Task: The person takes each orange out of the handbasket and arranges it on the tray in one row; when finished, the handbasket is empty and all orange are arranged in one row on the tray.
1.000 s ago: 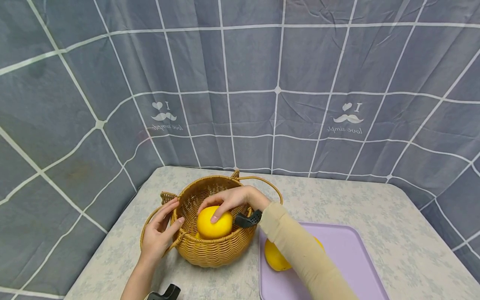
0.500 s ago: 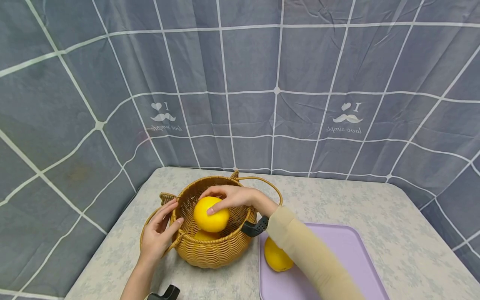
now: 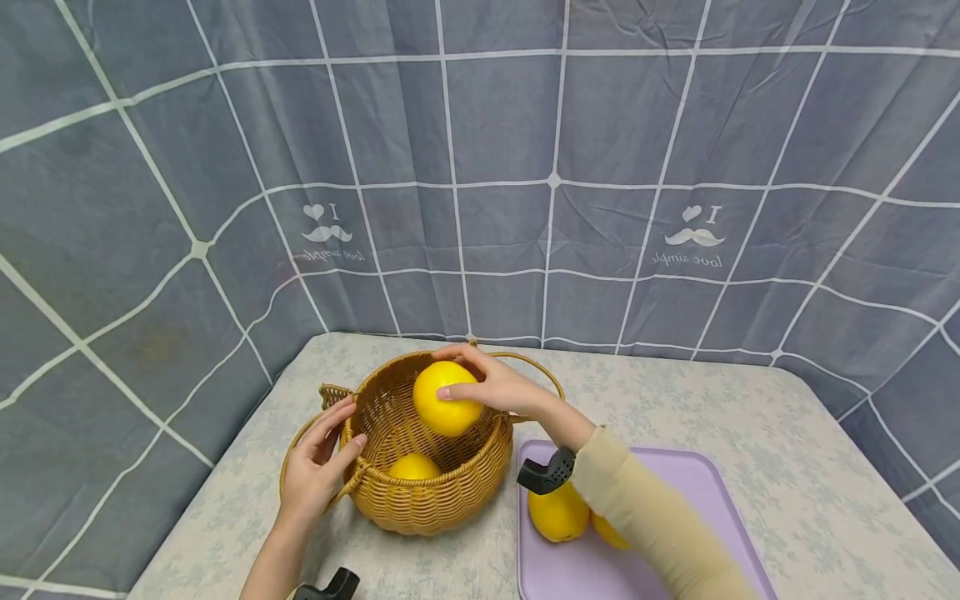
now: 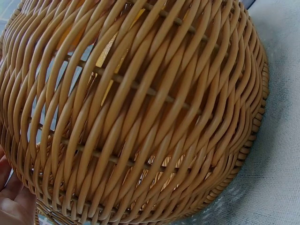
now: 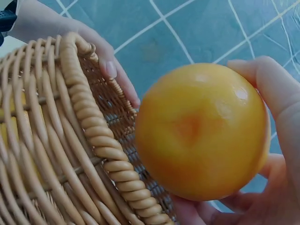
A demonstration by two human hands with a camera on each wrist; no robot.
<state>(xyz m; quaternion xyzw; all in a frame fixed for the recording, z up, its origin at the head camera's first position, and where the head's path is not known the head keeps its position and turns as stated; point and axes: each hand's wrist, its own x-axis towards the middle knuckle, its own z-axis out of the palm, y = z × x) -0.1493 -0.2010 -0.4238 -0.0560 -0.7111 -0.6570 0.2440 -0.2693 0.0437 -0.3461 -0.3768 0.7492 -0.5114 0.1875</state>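
A tan wicker basket (image 3: 435,504) stands on the table at centre-left, and one yellow fruit (image 3: 414,467) lies inside it. Just above the basket's right side, my right hand (image 3: 498,385) holds another round yellow fruit (image 3: 447,400) between thumb and fingers. Up close in the right wrist view, that held fruit (image 5: 201,133) shows a shallow dimple and sits beside the twisted rim. My left hand (image 3: 318,467) grips the basket's left rim, fingertips over the edge. Woven cane of the basket (image 4: 140,103) fills most of the left wrist view, with only part of the left hand (image 4: 16,206) showing.
A lilac tray (image 3: 675,483) lies right of the basket, bearing yellow fruits (image 3: 558,515) partly covered by the right forearm. The basket's thin handle (image 3: 536,364) loops out at the back right. A grey checked curtain (image 3: 495,225) hangs behind the pale patterned table (image 3: 712,400).
My right hand has lifted the held fruit from low in the basket, up and to the right. The fruit beneath it now shows clearly. My left hand has stayed on the rim.
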